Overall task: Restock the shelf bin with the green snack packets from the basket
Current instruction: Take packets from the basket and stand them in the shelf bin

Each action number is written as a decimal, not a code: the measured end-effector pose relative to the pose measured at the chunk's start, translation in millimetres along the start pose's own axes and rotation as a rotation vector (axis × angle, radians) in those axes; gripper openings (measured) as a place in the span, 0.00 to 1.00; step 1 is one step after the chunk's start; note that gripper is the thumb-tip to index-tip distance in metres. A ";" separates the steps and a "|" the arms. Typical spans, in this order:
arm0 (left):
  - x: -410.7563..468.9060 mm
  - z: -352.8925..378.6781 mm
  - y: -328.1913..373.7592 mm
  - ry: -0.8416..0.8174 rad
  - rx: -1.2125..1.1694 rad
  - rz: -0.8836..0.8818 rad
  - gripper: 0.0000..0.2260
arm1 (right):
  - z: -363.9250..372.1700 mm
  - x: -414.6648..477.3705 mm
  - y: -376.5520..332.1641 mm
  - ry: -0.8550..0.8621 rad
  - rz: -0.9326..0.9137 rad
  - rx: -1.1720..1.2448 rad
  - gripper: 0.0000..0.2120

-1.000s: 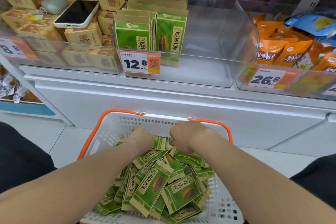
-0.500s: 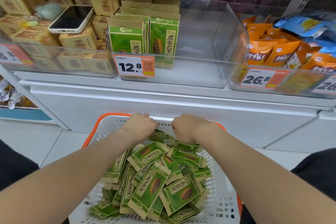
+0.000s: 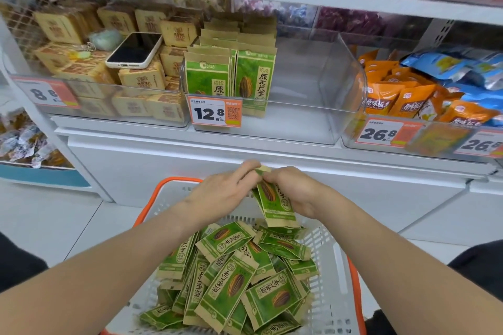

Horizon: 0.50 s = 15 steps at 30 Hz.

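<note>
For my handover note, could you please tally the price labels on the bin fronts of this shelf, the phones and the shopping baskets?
Price labels: 4 (the rightmost is cut off by the frame edge)
Phone: 1
Basket: 1
Total: 6

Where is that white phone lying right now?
In the head view's upper left, the phone lies screen up on the tan boxed snacks, in the bin just left of the shelf bin holding green packets.
</note>
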State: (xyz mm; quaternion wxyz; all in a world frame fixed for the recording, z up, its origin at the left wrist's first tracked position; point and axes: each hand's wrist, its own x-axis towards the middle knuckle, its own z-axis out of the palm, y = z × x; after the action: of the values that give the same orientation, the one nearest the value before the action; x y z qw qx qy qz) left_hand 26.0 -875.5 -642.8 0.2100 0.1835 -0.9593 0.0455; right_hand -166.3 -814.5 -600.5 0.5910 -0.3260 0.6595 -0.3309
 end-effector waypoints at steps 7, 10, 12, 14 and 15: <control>20.4 -26.8 2.5 0.153 -0.696 -0.708 0.13 | 6.6 -10.3 -4.6 0.099 -0.195 0.081 0.13; 31.8 -33.3 6.1 0.216 -0.649 -0.758 0.22 | 24.9 -16.9 -11.8 0.179 -0.403 0.104 0.13; 38.8 -38.1 6.9 0.304 -0.557 -0.786 0.22 | 32.1 -17.5 -14.4 0.286 -0.575 0.088 0.12; 45.8 -46.5 4.9 0.386 -0.502 -0.768 0.20 | 35.3 -21.2 -19.5 0.337 -0.652 0.137 0.12; 49.9 -52.2 3.6 0.418 -0.476 -0.753 0.20 | 35.1 -22.8 -22.5 0.357 -0.671 0.154 0.15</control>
State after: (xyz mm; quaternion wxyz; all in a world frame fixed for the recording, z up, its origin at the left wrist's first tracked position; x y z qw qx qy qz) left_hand 2.7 -880.2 -574.5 0.4362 0.4512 -0.7474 -0.2181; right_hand -128.4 -810.4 -572.0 0.3484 -0.4157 0.5820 -0.6059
